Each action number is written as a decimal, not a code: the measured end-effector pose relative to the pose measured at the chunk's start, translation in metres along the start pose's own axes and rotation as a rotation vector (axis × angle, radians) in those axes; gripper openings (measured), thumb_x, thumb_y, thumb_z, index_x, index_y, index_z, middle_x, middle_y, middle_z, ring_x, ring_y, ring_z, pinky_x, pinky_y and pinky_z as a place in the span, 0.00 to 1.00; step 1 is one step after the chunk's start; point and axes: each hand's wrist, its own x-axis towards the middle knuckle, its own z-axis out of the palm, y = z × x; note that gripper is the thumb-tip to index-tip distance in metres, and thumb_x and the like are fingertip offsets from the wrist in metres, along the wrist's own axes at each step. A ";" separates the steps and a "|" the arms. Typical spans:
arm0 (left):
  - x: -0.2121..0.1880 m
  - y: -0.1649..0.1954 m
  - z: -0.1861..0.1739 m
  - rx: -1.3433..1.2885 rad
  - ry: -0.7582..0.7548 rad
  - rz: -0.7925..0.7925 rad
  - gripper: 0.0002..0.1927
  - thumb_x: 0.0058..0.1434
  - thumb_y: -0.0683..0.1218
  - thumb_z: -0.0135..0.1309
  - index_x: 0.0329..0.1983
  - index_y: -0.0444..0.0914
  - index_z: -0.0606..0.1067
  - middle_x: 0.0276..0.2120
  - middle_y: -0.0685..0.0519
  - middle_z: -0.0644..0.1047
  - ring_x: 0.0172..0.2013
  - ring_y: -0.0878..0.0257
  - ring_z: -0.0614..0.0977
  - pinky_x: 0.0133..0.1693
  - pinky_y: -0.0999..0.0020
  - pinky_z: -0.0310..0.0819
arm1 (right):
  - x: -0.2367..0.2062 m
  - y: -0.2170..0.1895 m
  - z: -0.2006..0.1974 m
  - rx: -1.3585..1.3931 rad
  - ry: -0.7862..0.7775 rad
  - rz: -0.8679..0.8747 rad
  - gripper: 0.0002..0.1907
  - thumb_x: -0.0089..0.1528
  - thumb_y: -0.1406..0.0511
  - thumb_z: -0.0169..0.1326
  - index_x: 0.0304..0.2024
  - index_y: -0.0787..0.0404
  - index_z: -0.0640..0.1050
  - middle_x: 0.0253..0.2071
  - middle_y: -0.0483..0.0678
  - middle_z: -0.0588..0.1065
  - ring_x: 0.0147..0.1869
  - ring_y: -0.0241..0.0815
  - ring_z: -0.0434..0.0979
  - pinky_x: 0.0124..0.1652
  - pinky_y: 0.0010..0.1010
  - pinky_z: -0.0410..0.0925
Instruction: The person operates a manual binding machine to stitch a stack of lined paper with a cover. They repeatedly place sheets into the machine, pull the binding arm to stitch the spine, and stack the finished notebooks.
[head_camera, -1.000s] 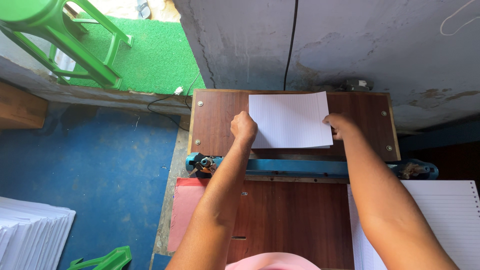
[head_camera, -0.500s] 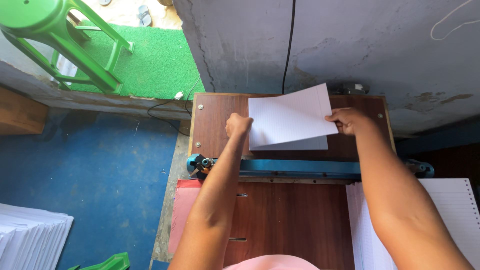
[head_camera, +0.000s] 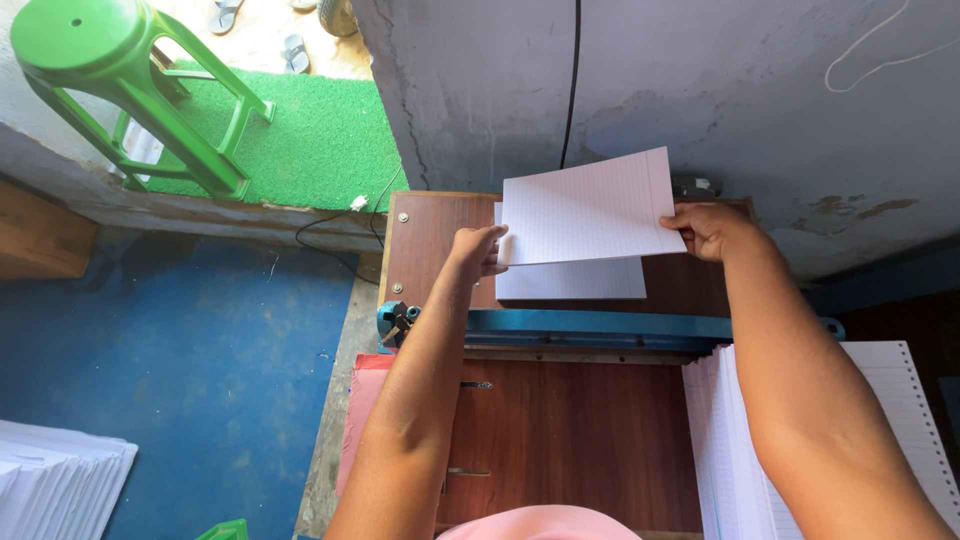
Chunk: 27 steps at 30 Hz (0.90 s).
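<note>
Got the ruled sheet pinched in my right hand grip, left hand steadying its edge, lifted above the stack behind the blue cutter bar. Stack's left.

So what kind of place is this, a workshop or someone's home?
Probably a small paper-cutting or notebook-binding workshop. Both hands lift ruled sheets over a wooden bench with a blue cutter bar, and more paper stacks sit on the blue floor.

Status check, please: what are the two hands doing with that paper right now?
Left hand and right hand grip lined sheets by opposite edges, raised. Paper stack lies beneath on wooden board. Blue cutter bar nearer, clear of them.
</note>
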 end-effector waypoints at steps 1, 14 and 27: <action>0.001 0.000 0.000 0.014 -0.007 0.023 0.20 0.63 0.48 0.58 0.49 0.25 0.75 0.36 0.40 0.80 0.38 0.52 0.85 0.39 0.59 0.86 | -0.002 0.000 0.000 0.002 0.009 -0.006 0.19 0.61 0.71 0.58 0.55 0.68 0.76 0.50 0.57 0.78 0.53 0.45 0.80 0.55 0.32 0.74; 0.012 0.005 0.012 0.156 0.085 0.009 0.14 0.64 0.37 0.54 0.52 0.28 0.76 0.46 0.36 0.79 0.44 0.46 0.86 0.43 0.54 0.87 | 0.007 0.016 0.031 -0.236 0.192 -0.148 0.20 0.60 0.71 0.61 0.55 0.67 0.78 0.51 0.59 0.79 0.53 0.52 0.81 0.50 0.42 0.75; 0.038 0.007 0.022 0.305 0.205 -0.082 0.11 0.63 0.40 0.56 0.48 0.32 0.80 0.46 0.37 0.81 0.44 0.47 0.87 0.41 0.54 0.87 | 0.030 0.025 0.043 -0.398 0.245 -0.200 0.16 0.61 0.70 0.62 0.52 0.62 0.82 0.41 0.56 0.81 0.36 0.42 0.75 0.35 0.33 0.67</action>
